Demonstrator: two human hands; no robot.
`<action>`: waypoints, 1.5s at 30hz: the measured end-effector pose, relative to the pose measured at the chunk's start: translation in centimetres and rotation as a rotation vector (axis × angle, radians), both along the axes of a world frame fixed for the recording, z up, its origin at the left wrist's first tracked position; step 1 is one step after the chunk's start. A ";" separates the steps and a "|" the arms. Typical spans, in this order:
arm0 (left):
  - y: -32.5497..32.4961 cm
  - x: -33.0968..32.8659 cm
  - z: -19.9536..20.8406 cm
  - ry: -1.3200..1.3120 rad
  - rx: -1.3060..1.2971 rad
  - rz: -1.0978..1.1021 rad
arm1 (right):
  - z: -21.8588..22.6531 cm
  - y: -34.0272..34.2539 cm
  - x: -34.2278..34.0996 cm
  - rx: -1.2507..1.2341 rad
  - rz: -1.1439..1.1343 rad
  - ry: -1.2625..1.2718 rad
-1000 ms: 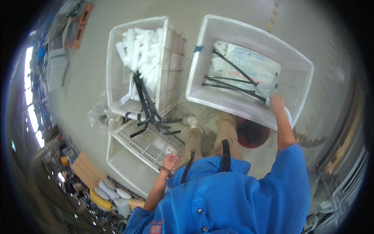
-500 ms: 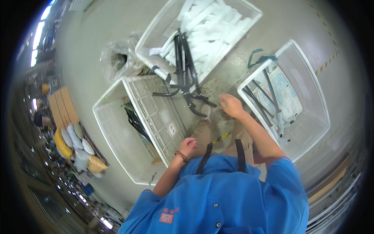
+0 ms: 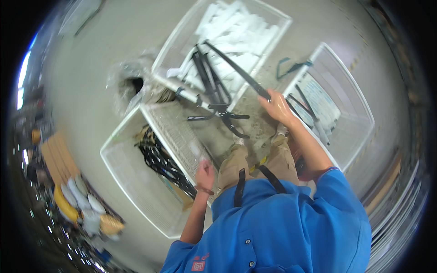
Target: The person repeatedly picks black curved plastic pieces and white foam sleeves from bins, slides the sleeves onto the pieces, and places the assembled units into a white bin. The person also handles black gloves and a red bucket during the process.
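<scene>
My right hand [image 3: 276,108] is closed around the near end of a long black bar [image 3: 236,68], which slants up and to the left over the crate of white pieces. Beside that bar, several more black bars with curved ends [image 3: 218,93] lean on the rim of this white crate [image 3: 230,107]. Blur softens my left hand [image 3: 205,175], which hangs by the edge of the left white crate [image 3: 175,157]; its fingers look curled, but I cannot make out their exact pose. Inside the left crate lies a bundle of glossy black strips [image 3: 159,157].
Long white pieces [image 3: 232,41] fill the far crate. On the right, another white crate [image 3: 364,102] holds dark bars and a printed white bag [image 3: 321,100]. Clear plastic wrap [image 3: 120,86] lies at the far left. Metal rods [image 3: 400,214] are stacked at lower right.
My right hand has taken hold of one black bar and swung it apart from the others, to the right. My left hand has moved slightly left toward the crate edge. The view has shifted.
</scene>
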State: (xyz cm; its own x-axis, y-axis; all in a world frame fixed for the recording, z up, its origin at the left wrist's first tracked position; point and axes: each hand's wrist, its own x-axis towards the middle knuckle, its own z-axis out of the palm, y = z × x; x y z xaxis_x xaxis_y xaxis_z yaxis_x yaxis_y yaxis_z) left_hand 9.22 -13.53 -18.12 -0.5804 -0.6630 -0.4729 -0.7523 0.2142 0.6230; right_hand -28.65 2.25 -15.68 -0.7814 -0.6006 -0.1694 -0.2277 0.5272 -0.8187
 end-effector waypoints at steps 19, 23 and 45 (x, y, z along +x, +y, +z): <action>23.4 -13.3 6.0 -0.515 0.915 -0.788 | -7.0 39.3 21.7 -0.645 -0.512 -0.663; 25.6 -11.4 -3.5 -0.478 0.798 -0.535 | -28.2 50.9 24.5 0.460 -1.164 -0.636; 28.6 -10.7 -11.4 -0.570 0.533 -0.486 | -56.0 60.0 27.2 0.503 -1.204 -0.622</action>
State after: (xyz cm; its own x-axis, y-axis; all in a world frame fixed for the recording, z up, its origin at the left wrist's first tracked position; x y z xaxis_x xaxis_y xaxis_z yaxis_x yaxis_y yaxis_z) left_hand -1.46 15.12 -29.53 -0.3232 -0.0192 -0.9461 -0.8782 0.3785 0.2923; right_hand -1.42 62.27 -71.70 -0.4826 0.5810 -0.6554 0.8712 0.3950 -0.2915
